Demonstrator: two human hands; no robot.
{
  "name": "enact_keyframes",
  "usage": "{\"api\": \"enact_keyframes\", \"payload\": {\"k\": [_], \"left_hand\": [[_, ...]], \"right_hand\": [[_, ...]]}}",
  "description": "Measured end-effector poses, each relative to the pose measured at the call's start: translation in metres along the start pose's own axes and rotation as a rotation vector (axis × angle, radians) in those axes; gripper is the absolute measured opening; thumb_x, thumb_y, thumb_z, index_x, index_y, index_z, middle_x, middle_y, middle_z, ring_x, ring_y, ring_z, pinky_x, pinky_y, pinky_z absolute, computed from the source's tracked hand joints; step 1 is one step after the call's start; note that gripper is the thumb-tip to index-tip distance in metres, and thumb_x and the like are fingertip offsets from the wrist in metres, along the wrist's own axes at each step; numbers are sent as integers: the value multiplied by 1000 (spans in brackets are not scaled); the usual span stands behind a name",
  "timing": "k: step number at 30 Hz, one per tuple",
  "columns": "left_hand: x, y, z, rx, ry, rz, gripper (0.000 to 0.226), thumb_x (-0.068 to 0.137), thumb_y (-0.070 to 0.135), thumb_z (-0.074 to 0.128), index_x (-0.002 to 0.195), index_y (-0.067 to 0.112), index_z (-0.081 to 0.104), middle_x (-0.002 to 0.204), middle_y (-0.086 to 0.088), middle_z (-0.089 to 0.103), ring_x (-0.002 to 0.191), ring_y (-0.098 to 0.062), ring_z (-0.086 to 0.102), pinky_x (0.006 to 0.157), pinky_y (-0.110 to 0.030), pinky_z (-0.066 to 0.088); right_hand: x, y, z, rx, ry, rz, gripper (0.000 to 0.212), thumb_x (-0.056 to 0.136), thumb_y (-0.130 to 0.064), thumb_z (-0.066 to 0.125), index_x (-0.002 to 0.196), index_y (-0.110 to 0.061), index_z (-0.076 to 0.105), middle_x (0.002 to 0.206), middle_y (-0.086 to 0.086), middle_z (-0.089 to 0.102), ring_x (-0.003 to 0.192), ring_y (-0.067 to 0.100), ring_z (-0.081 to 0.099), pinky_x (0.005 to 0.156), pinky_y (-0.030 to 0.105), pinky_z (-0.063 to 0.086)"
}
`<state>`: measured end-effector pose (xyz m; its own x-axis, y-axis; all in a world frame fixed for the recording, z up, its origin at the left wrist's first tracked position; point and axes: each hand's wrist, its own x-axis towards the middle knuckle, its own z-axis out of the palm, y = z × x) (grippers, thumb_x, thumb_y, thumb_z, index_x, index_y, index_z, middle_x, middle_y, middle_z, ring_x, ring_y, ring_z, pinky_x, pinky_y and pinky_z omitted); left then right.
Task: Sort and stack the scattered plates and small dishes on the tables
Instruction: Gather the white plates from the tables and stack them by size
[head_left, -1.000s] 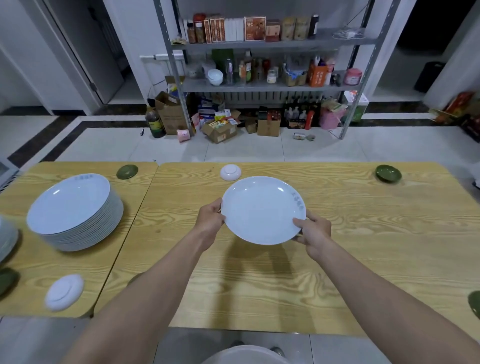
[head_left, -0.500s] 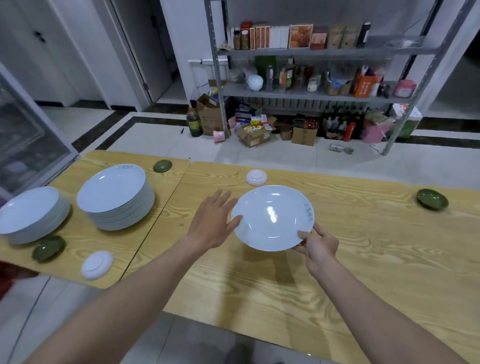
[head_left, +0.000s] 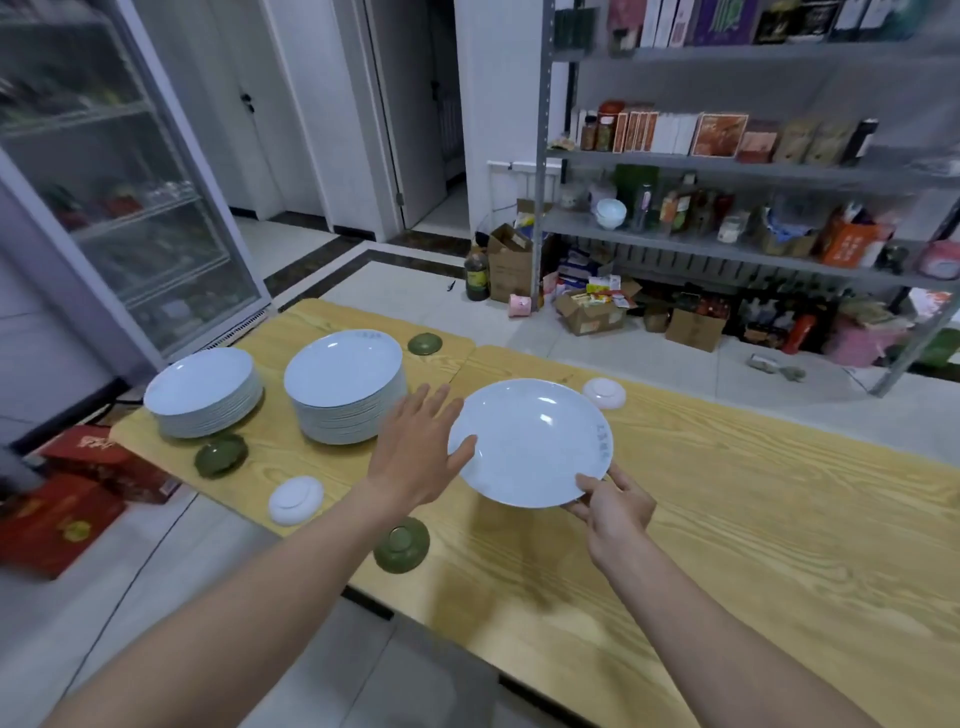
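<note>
Above the wood-grain tabletop (head_left: 753, 519), right grip (head_left: 615, 512) pinches near rim of round white plate (head_left: 530, 441) (likely slick, breakable), left grip (head_left: 415, 457) splayed open beside it.

Grey metal shelf (head_left: 727, 169) standing against white wall (head_left: 498, 78), packed with goods. Glass-door fridge (head_left: 119, 208) standing left. Cartons (head_left: 589, 312) sitting on pale tiled floor (head_left: 405, 301).
</note>
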<state>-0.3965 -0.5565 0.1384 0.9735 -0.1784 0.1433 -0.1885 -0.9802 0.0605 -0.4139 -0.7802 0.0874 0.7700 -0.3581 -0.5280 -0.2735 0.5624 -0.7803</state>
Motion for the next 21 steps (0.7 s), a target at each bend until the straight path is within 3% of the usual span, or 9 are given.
{"api": "enact_keyframes", "payload": {"k": [7,21], "left_hand": [[-24,-84,-22,-33,73,-15,58,100,52,36,148,20,38,160,-3,28,150,-25,17,120,-41,14],[-18,-226,-42,-25,102,-71,61,100,54,32,151,21,34,162,-4,23,150,-24,16,121,-41,17]], "right_hand": [[-40,37,84,-2,-6,-41,42,79,20,62,112,-6,57,99,17,67,78,34,70,46,34,58],[-59,101,225,-79,45,-30,48,78,17,65,112,-15,55,100,11,64,73,28,70,45,32,57]]}}
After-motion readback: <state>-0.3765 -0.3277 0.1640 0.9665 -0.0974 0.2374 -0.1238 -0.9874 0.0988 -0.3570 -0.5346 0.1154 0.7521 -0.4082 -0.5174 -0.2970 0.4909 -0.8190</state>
